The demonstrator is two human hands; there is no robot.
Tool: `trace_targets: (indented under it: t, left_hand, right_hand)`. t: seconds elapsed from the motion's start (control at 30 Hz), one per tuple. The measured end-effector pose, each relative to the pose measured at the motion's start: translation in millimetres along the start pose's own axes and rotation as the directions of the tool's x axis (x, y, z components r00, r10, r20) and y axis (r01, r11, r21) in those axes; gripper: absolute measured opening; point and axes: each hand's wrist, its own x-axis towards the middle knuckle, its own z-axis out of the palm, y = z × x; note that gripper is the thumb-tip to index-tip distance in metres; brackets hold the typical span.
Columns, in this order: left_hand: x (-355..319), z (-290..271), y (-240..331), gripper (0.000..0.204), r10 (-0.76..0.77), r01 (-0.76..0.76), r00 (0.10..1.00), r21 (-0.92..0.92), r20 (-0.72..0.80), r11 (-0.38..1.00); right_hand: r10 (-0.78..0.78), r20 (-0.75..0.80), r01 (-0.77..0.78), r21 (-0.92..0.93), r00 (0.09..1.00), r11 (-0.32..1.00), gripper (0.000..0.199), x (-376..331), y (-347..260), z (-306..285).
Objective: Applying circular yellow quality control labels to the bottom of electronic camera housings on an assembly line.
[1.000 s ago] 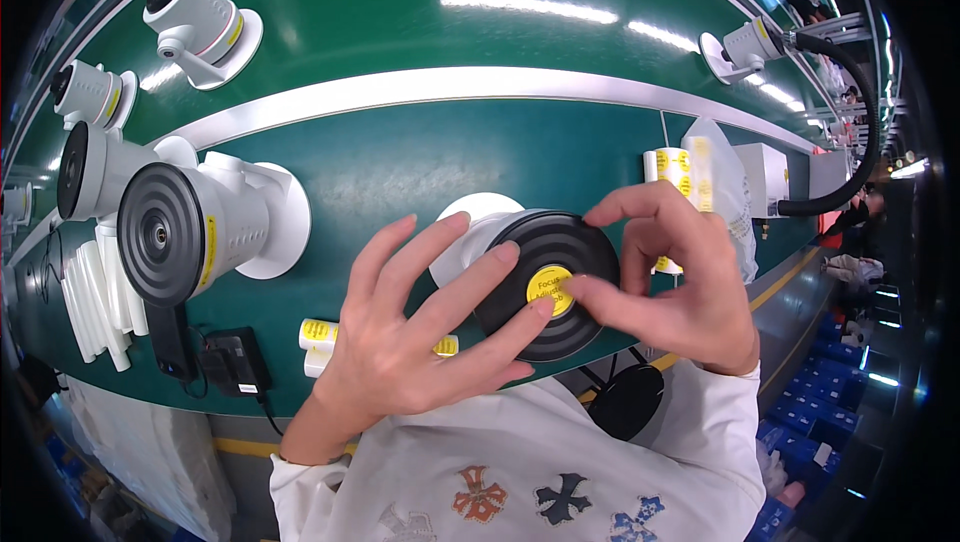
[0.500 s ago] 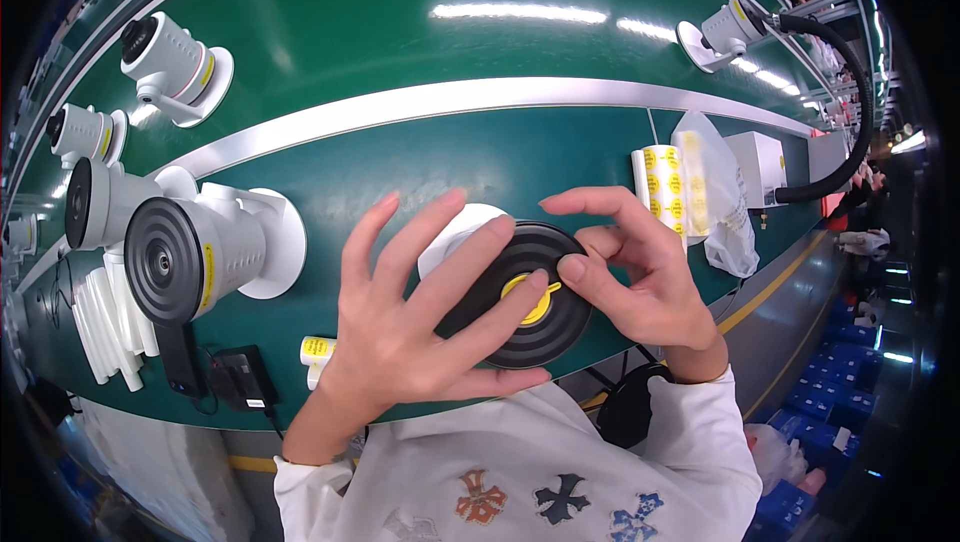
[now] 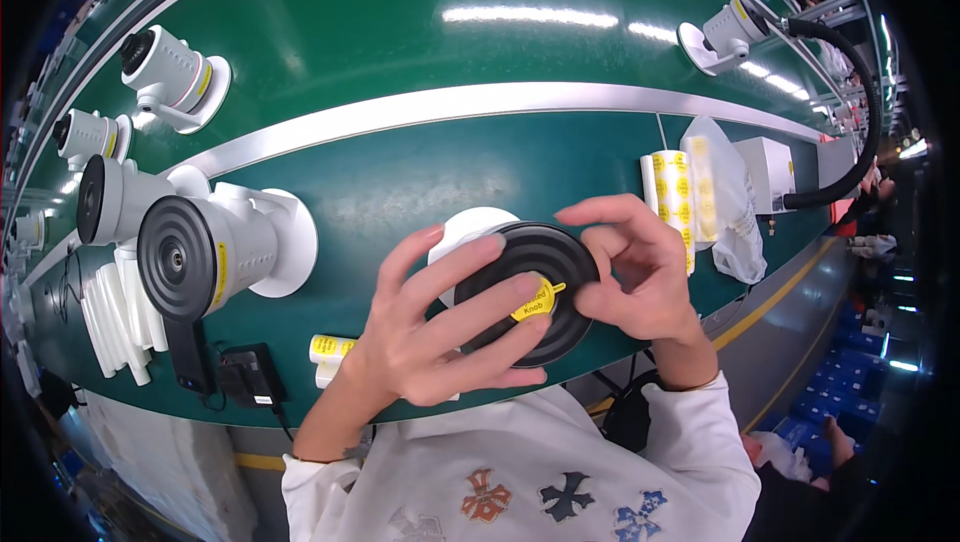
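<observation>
In front of me a white device with a black ribbed round face (image 3: 575, 332) stands at the bench's near edge, face toward me; its white round base (image 3: 470, 227) shows behind. A round yellow sticker (image 3: 540, 300) with a small tab sits at the middle of that face. My left hand (image 3: 430, 327) lies spread across the black face, two fingertips on the sticker's left part. My right hand (image 3: 640, 277) is at the right rim, index finger stretched, other fingers curled, thumb apart from them by the rim. Nothing shows between the right fingers.
Similar white devices (image 3: 255, 242) stand at the left and behind the white bench rail (image 3: 440, 107). White tubes (image 3: 115, 317) and a black adapter (image 3: 250, 374) lie at left. A yellow sticker roll (image 3: 672, 197), plastic bag (image 3: 735, 212) and black hose (image 3: 868, 112) are at right.
My right thumb has drawn back from the sticker's tab toward the rim. My left fingers have shifted down slightly on the sticker, uncovering its right part. The whole view has moved a little.
</observation>
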Motion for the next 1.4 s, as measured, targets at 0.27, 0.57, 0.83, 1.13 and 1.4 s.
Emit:
trace_targets:
  t: [0.27,0.57,0.83,1.13,1.4]
  left_hand:
    - [2,-7,2,0.037,0.008,-0.004,0.998,-0.069,0.065,0.998]
    - [-22,-21,-4,0.105,-0.614,0.378,0.789,-0.770,-0.023,0.514]
    - [-25,-22,13,0.104,-0.498,0.219,0.710,-0.828,0.498,-0.516]
    - [-8,-48,12,0.074,-0.344,0.353,0.540,-0.578,0.768,-0.736]
    - [22,-65,9,0.059,-0.452,0.556,0.318,-0.550,0.834,-0.623]
  right_hand:
    - [-0.332,0.201,0.327,0.056,0.922,0.943,0.119,21,37,-1]
    - [-0.394,0.066,0.346,0.361,0.917,0.866,0.116,19,19,19]
    - [-0.334,-0.038,0.322,0.390,0.942,0.863,0.123,7,-8,64]
    - [-0.214,-0.143,0.257,0.475,0.966,0.841,0.129,-3,-56,99]
    - [0.236,0.385,0.064,-0.625,0.892,0.778,0.089,44,-133,34]
